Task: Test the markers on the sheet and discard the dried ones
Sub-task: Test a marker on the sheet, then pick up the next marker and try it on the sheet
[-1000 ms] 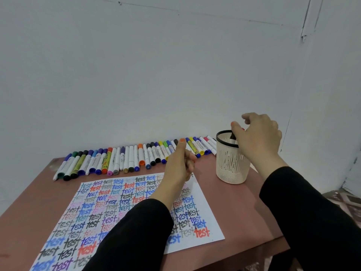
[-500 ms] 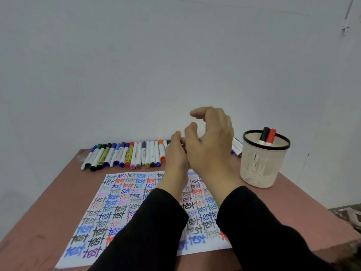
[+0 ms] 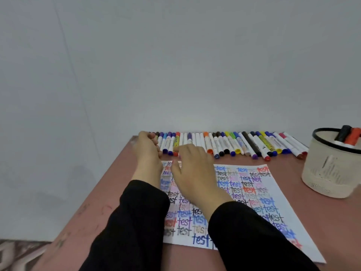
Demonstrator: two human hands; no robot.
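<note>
While both of my black sleeves [image 3: 136, 222] stretch out over the brown table [image 3: 109, 202], my left hand [image 3: 148, 153] sits at the left end of the row of markers [image 3: 224, 143], fingers curled down onto the first few; I cannot tell whether it grips one. My right hand [image 3: 192, 169] hovers just beside it over the top of the sheet [image 3: 254, 192], fingers relaxed, holding nothing. The markers lie side by side along the far edge by the wall. The sheet, filled with "test" in many colours, lies just in front of them. Off to my right stands a pale cup [image 3: 330, 173] holding a black marker [image 3: 343, 132] and a red marker [image 3: 354, 135].
</note>
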